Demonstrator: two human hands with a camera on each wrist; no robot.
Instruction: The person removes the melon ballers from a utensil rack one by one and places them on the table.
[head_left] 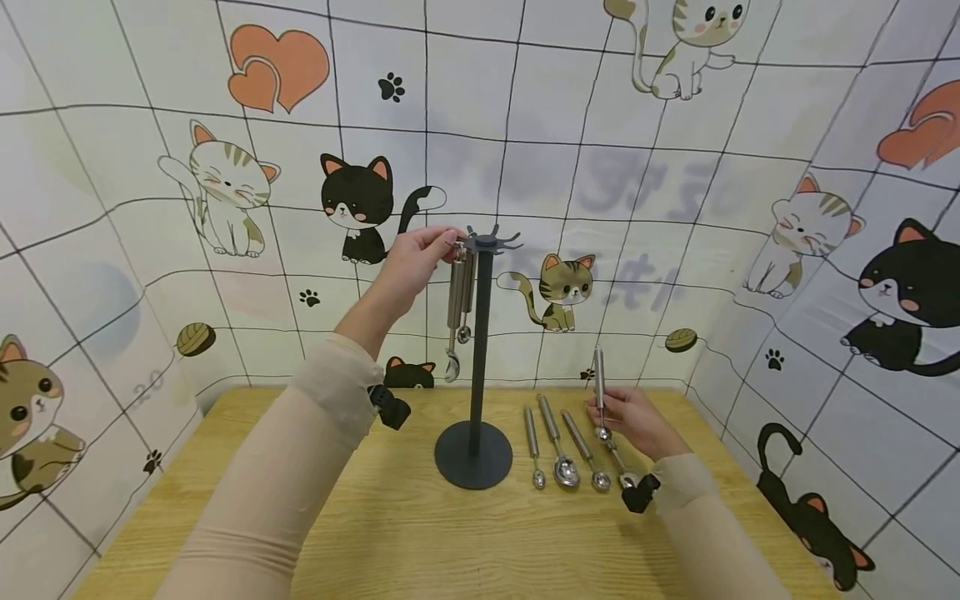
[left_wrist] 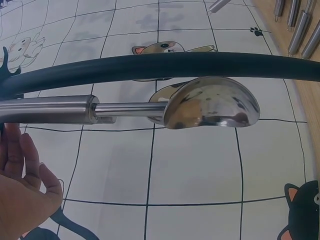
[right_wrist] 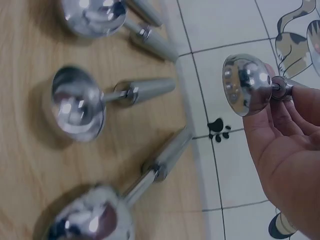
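Observation:
My left hand point(head_left: 416, 262) is at the top of a dark hook stand point(head_left: 480, 350), pinching the upper end of a metal ice cream scoop point(head_left: 454, 300). In the left wrist view the scoop's shiny bowl point(left_wrist: 212, 104) hangs beside the stand's pole; its handle top is out of that view. Behind it hangs a smaller melon baller point(head_left: 464, 333). Above the table's right side my right hand point(head_left: 637, 421) grips another melon baller point(head_left: 599, 379), handle up. Its round bowl point(right_wrist: 247, 85) shows by the fingers in the right wrist view.
Several metal scoops lie in a row on the wooden table point(head_left: 375, 533), among them a large scoop point(head_left: 566, 472) and a small one point(head_left: 539, 478). The stand's round base point(head_left: 473, 475) is left of them. A cat-print cloth point(head_left: 465, 175) surrounds the table's back and sides.

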